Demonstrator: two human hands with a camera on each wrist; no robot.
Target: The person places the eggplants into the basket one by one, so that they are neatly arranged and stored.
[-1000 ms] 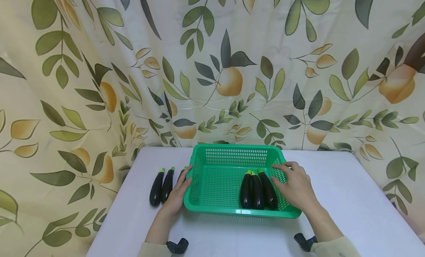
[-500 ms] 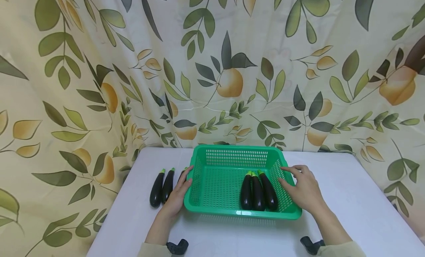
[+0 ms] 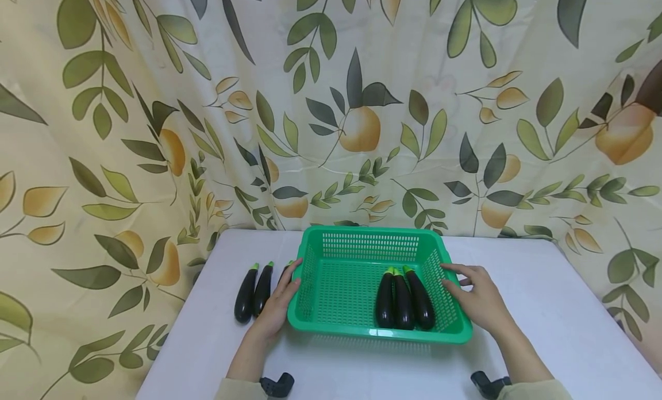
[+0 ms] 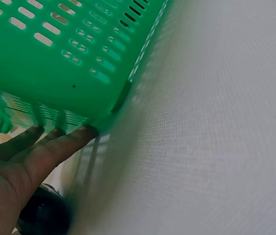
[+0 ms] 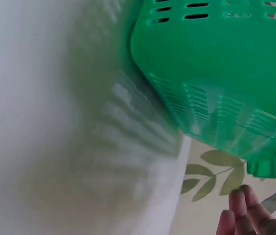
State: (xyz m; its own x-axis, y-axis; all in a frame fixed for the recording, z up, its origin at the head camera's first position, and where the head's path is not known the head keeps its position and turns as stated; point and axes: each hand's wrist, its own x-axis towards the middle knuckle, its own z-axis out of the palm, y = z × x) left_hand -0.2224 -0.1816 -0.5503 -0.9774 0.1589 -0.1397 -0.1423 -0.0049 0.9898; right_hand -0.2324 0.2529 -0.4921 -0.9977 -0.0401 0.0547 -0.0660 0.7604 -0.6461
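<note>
A green plastic basket (image 3: 380,332) with slotted walls sits on the white table, and three dark eggplants (image 3: 404,302) with green stems lie side by side in its right part. At its left side is my left hand (image 3: 274,311); in the left wrist view its straight fingertips touch the slotted wall. My right hand (image 3: 481,299) is at the right rim, thumb and index fingertip at the edge. Its other fingers (image 5: 241,215) extend loosely below the rim in the right wrist view. Neither hand grips an eggplant.
Left of the basket lie more eggplants (image 3: 245,296), one partly hidden behind the left hand. In the left wrist view an eggplant (image 4: 45,213) is just beneath that hand. A leaf-and-fruit patterned curtain (image 3: 357,176) hangs behind the white table (image 3: 548,308).
My right hand has moved right and slightly down, from over the basket's inside near the eggplants to its right rim. The left hand has stayed at the left side.
</note>
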